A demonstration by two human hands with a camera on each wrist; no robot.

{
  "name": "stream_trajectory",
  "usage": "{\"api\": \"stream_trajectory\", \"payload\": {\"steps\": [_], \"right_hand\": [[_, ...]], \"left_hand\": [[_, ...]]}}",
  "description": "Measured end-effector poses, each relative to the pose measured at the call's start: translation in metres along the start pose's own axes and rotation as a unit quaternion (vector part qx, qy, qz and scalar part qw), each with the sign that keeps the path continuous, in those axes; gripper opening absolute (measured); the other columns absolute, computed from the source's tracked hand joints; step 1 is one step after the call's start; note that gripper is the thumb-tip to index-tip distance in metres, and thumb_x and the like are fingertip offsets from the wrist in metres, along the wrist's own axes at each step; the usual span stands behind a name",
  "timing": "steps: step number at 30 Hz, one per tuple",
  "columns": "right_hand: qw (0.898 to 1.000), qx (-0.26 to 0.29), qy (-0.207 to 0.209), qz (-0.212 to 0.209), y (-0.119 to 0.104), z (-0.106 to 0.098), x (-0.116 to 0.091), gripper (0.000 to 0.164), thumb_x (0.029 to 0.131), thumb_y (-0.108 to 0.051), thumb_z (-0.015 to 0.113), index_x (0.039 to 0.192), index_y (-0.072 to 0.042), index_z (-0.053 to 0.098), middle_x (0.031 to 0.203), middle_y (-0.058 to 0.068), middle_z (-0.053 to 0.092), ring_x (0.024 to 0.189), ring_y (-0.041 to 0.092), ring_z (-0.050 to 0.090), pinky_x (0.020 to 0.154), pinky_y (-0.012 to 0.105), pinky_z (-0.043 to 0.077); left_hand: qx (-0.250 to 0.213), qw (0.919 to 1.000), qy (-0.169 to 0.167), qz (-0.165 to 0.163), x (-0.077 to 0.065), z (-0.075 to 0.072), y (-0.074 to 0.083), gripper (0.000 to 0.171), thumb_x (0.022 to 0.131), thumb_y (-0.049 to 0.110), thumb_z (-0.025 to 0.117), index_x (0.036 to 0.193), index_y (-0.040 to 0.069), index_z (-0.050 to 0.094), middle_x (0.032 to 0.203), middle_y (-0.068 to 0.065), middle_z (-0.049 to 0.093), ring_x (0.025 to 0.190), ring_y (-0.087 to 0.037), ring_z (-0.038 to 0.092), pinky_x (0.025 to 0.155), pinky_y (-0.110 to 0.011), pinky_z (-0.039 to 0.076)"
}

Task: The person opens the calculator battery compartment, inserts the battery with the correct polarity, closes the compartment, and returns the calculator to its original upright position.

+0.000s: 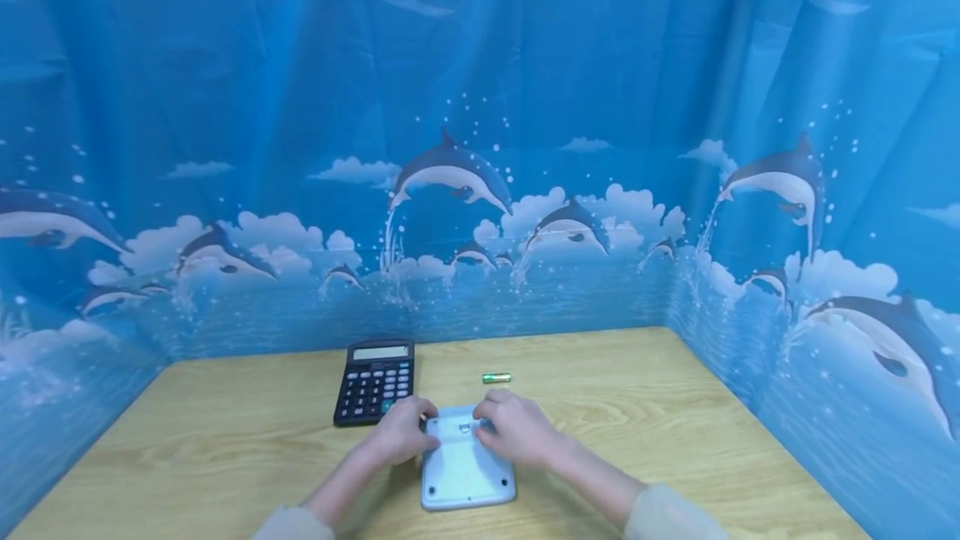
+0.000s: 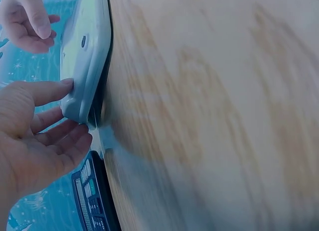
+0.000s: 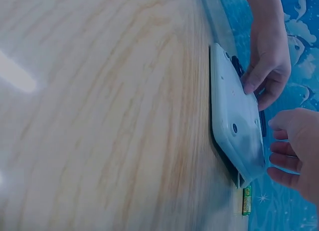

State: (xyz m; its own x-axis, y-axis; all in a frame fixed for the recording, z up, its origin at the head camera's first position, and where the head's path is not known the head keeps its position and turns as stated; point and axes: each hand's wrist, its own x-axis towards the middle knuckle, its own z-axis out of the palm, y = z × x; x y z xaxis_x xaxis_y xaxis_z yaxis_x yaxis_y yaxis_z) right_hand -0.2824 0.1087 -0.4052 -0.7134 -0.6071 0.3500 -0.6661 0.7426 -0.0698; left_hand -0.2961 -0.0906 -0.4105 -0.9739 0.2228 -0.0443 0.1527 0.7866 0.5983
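Note:
A white flat device (image 1: pixel 467 469) with rounded corners lies underside up on the table, dark round feet near its corners and a small latch-like notch (image 1: pixel 464 428) near its far end. My left hand (image 1: pixel 405 432) holds its far left corner, thumb on top and fingers at the edge, as the left wrist view shows. Over the far right part hovers my right hand (image 1: pixel 517 427), its fingers loosely bent and fingertips close to the notch. In the right wrist view this hand (image 3: pixel 301 151) shows nothing between its fingers. The device's face is hidden underneath.
A black desk calculator (image 1: pixel 377 382) lies face up just beyond my left hand. Past the device's far end is a green battery (image 1: pixel 497 377). The wooden table (image 1: pixel 637 382) is bordered by a blue dolphin-print curtain (image 1: pixel 465 298) at the back and sides.

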Motion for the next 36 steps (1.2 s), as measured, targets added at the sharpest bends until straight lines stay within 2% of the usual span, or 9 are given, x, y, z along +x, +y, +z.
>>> {"api": "stream_trajectory", "payload": {"steps": [3,7,11,21,28,32,36], "right_hand": [[1.0,0.011,-0.011,0.018,0.002,0.001,0.003,0.018,0.082,-0.023,0.068,0.097,-0.012,0.069,0.091,-0.003,0.06,0.084,0.01,0.056,0.069,0.022,0.049],[1.0,0.016,-0.01,0.02,0.003,0.005,0.007,0.019,0.081,-0.021,0.069,0.098,-0.012,0.069,0.092,-0.002,0.06,0.085,0.011,0.057,0.07,0.022,0.05],[1.0,0.017,-0.006,0.009,0.004,0.009,0.011,0.019,0.081,-0.021,0.069,0.098,-0.011,0.069,0.092,-0.002,0.06,0.084,0.011,0.057,0.07,0.022,0.05],[1.0,-0.01,-0.005,-0.012,0.003,0.014,0.019,0.025,0.076,-0.028,0.074,0.096,-0.014,0.07,0.089,-0.005,0.06,0.082,0.008,0.055,0.07,0.019,0.047],[0.999,-0.002,-0.01,-0.034,0.005,0.014,0.021,0.024,0.077,-0.027,0.074,0.095,-0.013,0.071,0.086,-0.005,0.06,0.078,0.006,0.053,0.067,0.016,0.045],[0.998,-0.001,-0.02,-0.059,0.01,0.014,0.024,0.023,0.077,-0.026,0.074,0.095,-0.011,0.071,0.086,-0.004,0.06,0.078,0.007,0.055,0.069,0.016,0.046],[0.996,0.006,-0.049,-0.072,0.012,0.012,0.029,0.024,0.078,-0.026,0.073,0.097,-0.011,0.071,0.086,-0.004,0.059,0.077,0.005,0.055,0.069,0.015,0.046]], "left_hand": [[0.004,1.0,0.001,0.007,0.0,0.0,-0.001,0.038,0.07,0.008,0.077,0.104,0.001,0.063,0.1,-0.009,0.057,0.087,-0.022,0.056,0.079,-0.041,0.051],[-0.001,1.0,-0.005,-0.002,0.001,0.0,0.0,0.038,0.071,0.008,0.076,0.106,0.0,0.062,0.1,-0.009,0.057,0.086,-0.021,0.057,0.076,-0.038,0.052],[-0.006,0.9998,-0.007,-0.018,0.001,0.0,0.0,0.038,0.071,0.008,0.076,0.106,0.0,0.062,0.1,-0.009,0.057,0.086,-0.021,0.057,0.076,-0.038,0.052],[-0.006,0.9998,0.005,-0.016,0.0,0.0,0.001,0.039,0.07,0.008,0.076,0.105,-0.001,0.062,0.097,-0.008,0.057,0.083,-0.02,0.056,0.075,-0.037,0.052],[-0.006,0.9997,-0.001,-0.025,-0.001,-0.001,0.002,0.038,0.07,0.009,0.076,0.104,0.0,0.062,0.097,-0.008,0.057,0.084,-0.02,0.056,0.075,-0.038,0.052],[-0.005,0.9998,0.0,-0.021,0.0,-0.001,0.001,0.037,0.071,0.009,0.076,0.104,0.0,0.062,0.097,-0.008,0.057,0.083,-0.02,0.056,0.074,-0.037,0.052],[-0.007,0.9998,0.0,-0.019,0.001,-0.001,0.0,0.037,0.071,0.008,0.076,0.104,-0.001,0.062,0.096,-0.008,0.058,0.082,-0.02,0.056,0.073,-0.037,0.052]]}}
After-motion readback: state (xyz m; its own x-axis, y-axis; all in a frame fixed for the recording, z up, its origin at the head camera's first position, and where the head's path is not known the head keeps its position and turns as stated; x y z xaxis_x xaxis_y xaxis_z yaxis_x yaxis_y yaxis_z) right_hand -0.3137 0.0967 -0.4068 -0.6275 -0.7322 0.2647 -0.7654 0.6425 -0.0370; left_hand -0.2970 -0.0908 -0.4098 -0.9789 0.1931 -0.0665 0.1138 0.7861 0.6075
